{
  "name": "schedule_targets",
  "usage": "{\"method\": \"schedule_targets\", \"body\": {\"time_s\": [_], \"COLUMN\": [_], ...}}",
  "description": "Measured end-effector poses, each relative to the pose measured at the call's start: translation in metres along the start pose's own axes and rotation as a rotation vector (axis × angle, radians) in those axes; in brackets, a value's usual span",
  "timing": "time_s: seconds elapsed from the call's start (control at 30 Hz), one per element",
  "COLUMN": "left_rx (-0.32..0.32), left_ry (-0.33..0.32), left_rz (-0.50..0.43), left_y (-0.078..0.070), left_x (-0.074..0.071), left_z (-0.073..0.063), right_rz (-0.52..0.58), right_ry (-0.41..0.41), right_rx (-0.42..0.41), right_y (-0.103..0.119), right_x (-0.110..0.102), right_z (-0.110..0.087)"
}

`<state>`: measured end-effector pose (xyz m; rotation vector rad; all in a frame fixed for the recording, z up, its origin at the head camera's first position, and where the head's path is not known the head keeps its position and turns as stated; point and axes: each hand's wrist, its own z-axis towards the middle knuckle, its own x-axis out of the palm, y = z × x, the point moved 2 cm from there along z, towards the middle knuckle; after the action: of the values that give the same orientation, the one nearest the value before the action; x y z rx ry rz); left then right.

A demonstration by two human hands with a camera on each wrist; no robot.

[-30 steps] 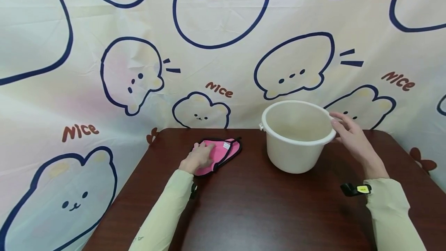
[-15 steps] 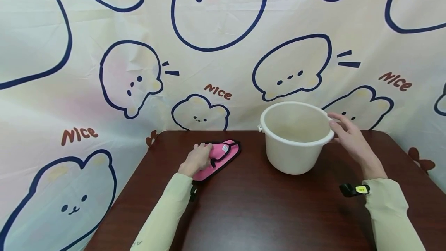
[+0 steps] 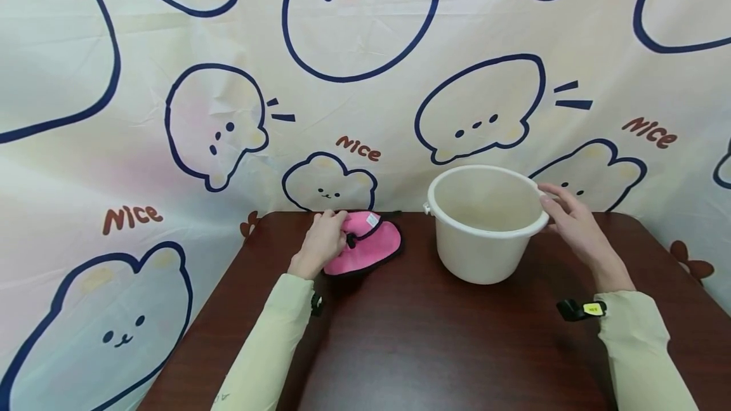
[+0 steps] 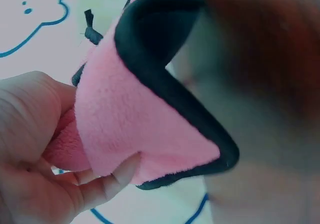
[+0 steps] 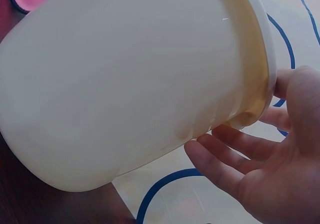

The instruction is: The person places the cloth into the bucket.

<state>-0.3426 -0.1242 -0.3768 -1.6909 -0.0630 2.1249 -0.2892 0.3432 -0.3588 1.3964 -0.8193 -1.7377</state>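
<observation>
Pinched between the thumb and fingers of my left hand (image 3: 321,243) was the pink cloth (image 3: 365,256) with black edging; this arm reached forward, inclined to the right. The cloth was over the back part of the brown table (image 3: 445,335), left of the white bucket (image 3: 480,259) and apart from it. The bucket stood upright. At its right side, my right hand (image 3: 584,236) held the rim, the forearm leaning inward to the left.

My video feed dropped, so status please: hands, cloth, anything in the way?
Left hand holding pink cloth. Right hand touching white bucket. Cloth outside bucket, to its left. Nothing visible between cloth and bucket.
</observation>
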Motion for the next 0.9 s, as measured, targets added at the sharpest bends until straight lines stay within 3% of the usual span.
{"method": "schedule_targets", "body": {"time_s": [0.27, 0.57, 0.9], "left_rx": [0.101, 0.110, 0.181], "left_ry": [-0.209, -0.327, -0.444], "left_rz": [-0.083, -0.210, -0.298], "left_y": [-0.018, -0.035, -0.061], "left_x": [-0.029, -0.048, -0.070], "left_z": [0.004, 0.006, 0.009], "right_rz": [0.002, 0.016, 0.021], "right_ry": [-0.001, -0.001, 0.005], "right_rx": [0.000, -0.017, -0.012], "right_y": [-0.001, 0.000, -0.001], "right_x": [0.000, 0.001, 0.000], "right_z": [0.000, 0.000, -0.001]}}
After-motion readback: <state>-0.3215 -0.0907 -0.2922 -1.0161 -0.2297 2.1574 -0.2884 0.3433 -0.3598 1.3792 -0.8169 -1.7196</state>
